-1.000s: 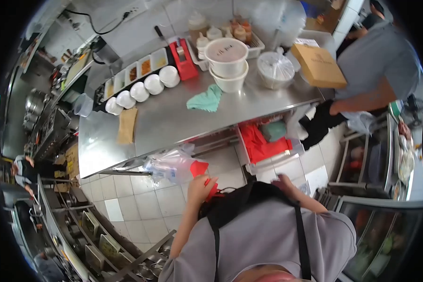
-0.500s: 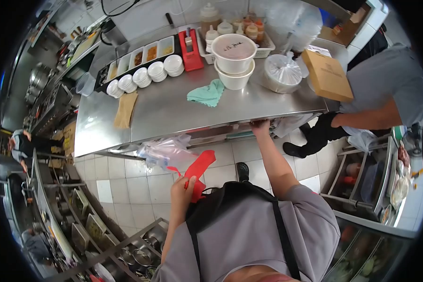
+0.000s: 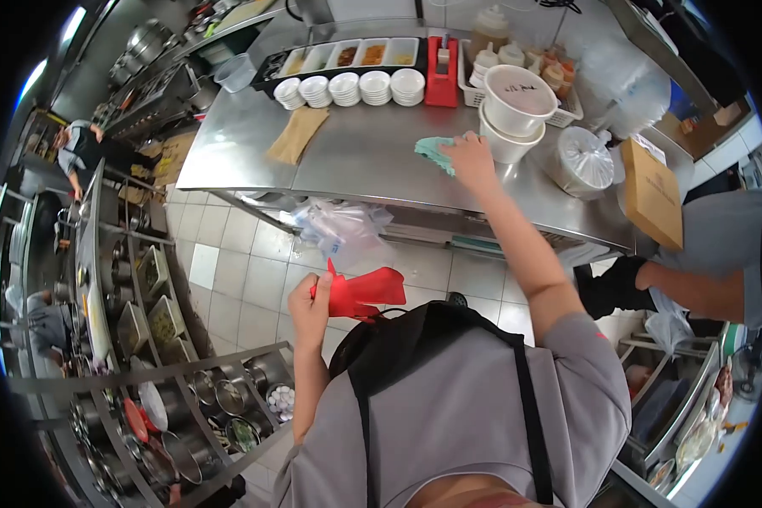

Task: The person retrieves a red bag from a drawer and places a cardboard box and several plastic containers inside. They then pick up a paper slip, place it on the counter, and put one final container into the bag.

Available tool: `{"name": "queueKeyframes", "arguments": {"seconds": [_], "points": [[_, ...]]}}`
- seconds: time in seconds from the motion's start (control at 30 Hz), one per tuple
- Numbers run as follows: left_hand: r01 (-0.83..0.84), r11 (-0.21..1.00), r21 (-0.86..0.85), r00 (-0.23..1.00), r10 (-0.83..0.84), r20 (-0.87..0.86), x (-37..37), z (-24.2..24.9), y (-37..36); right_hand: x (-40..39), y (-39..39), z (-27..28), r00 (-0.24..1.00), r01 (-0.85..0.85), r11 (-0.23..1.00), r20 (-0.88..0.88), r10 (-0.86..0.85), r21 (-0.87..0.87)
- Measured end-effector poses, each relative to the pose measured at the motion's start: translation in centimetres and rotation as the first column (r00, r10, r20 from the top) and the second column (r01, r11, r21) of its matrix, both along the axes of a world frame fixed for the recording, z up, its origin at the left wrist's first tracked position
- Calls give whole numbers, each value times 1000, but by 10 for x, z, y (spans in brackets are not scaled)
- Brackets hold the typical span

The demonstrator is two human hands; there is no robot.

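Stainless-steel worktable (image 3: 372,152), kitchen around. Right hand (image 3: 472,162) on crumpled mint-green cloth (image 3: 434,151), fingers bent over its right end; pinch or press, cannot tell. Cloth long axis roughly crosswise, left of stacked white round tubs (image 3: 506,146). Left hand (image 3: 307,303) closed on limp red fabric piece (image 3: 366,290), off the near edge, extending rightward toward black apron (image 3: 432,339). Right hand nearer the cloth; left well apart.

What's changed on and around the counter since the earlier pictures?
The right hand went from the front edge of the counter forward onto the green cloth beside the stacked white tubs. The open drawer seen at first no longer shows. The left hand still holds the red cloth, and the tubs stay stacked.
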State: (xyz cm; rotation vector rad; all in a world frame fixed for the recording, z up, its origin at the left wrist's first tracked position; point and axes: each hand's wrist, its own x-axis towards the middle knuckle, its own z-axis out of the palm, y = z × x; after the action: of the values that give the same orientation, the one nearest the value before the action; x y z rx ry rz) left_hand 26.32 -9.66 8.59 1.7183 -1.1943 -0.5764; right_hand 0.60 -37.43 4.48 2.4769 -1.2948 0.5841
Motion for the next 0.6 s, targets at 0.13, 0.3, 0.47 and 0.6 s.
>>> {"name": "queueKeyframes", "arguments": {"seconds": [0.13,0.3,0.47,0.6], "points": [[-85,992,-88,993,77,-88,4,18,22,30,-55,-45,998,-6,1000,-65,8,20],[-211,962,-173,940,151,-307,8,29,42,142,-62,-57,982,137,984,113,-150,109],[-318,921,-226,880,198,-432,19,36,33,232,4,-75,894,-430,893,197,402,132],[-439,853,-281,765,191,-615,30,56,21,182,15,-17,904,-424,894,118,410,143]]}}
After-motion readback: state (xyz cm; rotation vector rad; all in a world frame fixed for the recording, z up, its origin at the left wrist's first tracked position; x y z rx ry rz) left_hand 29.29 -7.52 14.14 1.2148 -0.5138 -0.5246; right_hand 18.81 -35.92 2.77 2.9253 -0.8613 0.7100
